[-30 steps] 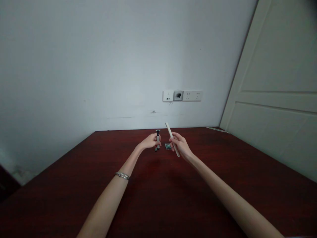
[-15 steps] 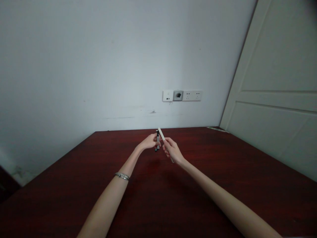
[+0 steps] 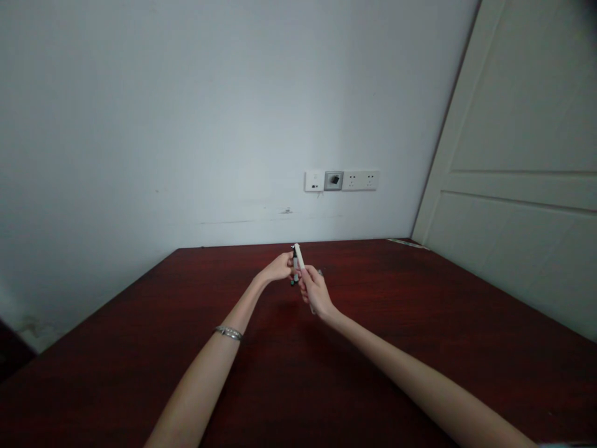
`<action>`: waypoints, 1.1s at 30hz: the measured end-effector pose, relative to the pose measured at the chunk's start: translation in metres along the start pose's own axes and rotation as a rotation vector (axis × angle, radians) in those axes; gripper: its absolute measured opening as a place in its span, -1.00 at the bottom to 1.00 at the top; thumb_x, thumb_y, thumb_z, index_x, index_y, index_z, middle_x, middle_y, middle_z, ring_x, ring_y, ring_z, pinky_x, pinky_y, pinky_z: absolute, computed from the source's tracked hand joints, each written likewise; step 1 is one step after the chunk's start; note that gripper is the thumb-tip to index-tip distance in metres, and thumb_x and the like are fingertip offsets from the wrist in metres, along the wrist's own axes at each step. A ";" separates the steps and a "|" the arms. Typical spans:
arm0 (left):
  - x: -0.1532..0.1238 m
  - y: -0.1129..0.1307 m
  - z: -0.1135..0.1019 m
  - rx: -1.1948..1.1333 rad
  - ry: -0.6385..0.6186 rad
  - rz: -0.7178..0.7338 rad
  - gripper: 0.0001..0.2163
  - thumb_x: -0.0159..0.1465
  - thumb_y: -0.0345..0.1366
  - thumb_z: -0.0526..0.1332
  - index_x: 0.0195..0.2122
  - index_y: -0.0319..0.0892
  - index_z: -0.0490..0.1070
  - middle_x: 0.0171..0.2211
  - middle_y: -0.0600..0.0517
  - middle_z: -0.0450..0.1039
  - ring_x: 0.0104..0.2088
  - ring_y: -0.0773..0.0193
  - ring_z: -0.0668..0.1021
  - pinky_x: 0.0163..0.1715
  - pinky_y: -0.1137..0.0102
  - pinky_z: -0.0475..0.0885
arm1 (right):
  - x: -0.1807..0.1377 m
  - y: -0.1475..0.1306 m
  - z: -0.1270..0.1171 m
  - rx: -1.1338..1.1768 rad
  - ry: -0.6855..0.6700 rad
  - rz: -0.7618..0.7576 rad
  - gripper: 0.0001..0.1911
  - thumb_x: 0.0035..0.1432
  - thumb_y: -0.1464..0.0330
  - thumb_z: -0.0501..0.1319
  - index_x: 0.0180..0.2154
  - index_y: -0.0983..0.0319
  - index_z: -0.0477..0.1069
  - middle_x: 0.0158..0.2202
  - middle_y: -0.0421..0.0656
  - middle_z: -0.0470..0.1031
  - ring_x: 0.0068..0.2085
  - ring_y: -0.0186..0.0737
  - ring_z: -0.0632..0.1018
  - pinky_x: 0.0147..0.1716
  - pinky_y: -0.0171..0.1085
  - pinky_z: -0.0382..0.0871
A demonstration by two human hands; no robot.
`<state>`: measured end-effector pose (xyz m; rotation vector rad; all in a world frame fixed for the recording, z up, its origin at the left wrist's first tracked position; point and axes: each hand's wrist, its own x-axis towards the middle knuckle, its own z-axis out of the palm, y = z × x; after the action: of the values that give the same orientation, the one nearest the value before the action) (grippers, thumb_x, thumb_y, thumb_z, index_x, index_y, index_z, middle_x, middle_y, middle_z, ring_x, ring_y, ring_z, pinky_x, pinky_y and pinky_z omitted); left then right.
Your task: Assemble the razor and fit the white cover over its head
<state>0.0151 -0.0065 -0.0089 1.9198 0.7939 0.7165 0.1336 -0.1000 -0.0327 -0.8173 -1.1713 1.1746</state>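
At left, the left hand (image 3: 277,268), with a silvery bracelet (image 3: 228,333) on the forearm behind it, is closed round a slim grey-and-black tool (image 3: 295,262) above the dark red table (image 3: 261,386). The tool's position has hardly changed since the earlier frames; its long axis stands nearly upright, black end at the top. Next comes the white stick (image 3: 299,256), which a second ago was apart to the right and now overlaps the tool's upper part; whether they touch is hard to tell at this size. It slants, upper end pointing away and slightly left, lower end toward the wearer. The right hand (image 3: 317,294), fingers wrapped round the stick's middle, has moved left and a little nearer the wearer.
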 end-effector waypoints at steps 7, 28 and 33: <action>-0.001 0.000 0.000 0.005 0.002 -0.008 -0.81 0.01 -0.58 0.13 -0.36 -0.26 0.20 -0.56 0.12 0.36 -0.58 0.39 0.49 -0.62 0.53 0.40 | -0.002 0.001 0.003 0.022 0.031 0.005 -0.64 0.03 0.04 0.11 -0.33 0.20 0.21 -0.65 -0.41 0.08 -0.72 -0.54 0.04 -0.80 -0.51 -0.13; 0.001 -0.007 0.005 -0.003 -0.043 0.003 -0.82 0.02 -0.55 0.15 -0.35 -0.27 0.22 -0.56 0.09 0.39 -0.59 0.41 0.48 -0.62 0.55 0.38 | -0.003 0.011 -0.003 0.041 0.056 -0.026 -0.67 0.05 0.05 0.10 -0.33 0.19 0.22 -0.66 -0.41 0.06 -0.72 -0.54 0.03 -0.80 -0.50 -0.15; 0.002 -0.010 0.005 -0.013 -0.053 0.015 -0.80 0.02 -0.54 0.15 -0.33 -0.27 0.22 -0.56 0.10 0.39 -0.60 0.41 0.48 -0.63 0.56 0.36 | 0.000 0.009 0.002 0.064 0.073 -0.018 -0.67 0.03 0.06 0.12 -0.35 0.19 0.20 -0.67 -0.41 0.07 -0.72 -0.54 0.03 -0.80 -0.51 -0.16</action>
<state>0.0176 -0.0035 -0.0199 1.9267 0.7407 0.6754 0.1297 -0.0983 -0.0410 -0.7935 -1.0739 1.1526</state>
